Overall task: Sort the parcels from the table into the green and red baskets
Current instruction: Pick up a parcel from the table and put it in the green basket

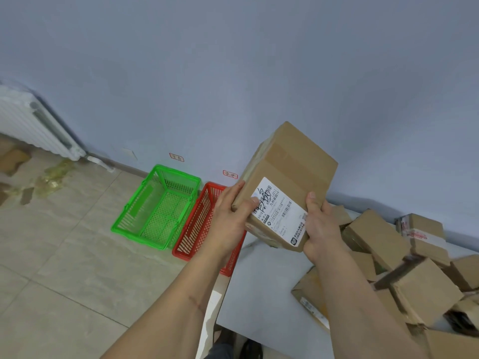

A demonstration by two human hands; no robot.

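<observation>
**Now reading the label before the drop**

Right now one cardboard parcel (287, 182) is lifted clear of the table (261, 294) and held tilted in the air, above the table's left edge and just to the right of the red basket (202, 229). The left hand (230, 216) grips its near left corner, thumb laid over the white shipping label (278, 213); the right hand (321, 224) clamps the lower right edge, fingers wrapped underneath and thumb up the side. Both hands are closed firmly on the box, neither slack.

The step in hand looks like the check: the label, with handwriting scrawled across it, faces the person, presumably to settle which basket takes this box. I cannot read the writing well enough to say which.

The next move calls for a swing leftward and down to the floor, then a release into the chosen basket. The red one lies nearest; the green basket (158, 208) sits touching it on the far side and needs a longer reach.

Counted: two baskets, both showing no parcels inside, though the left arm hides part of the red one. One parcel in hand. Two small tags on the wall, one above each basket. The heap of parcels (404, 260) on the table numbers at least eight; it is too jumbled and cut off at the edge for an exact count.
</observation>
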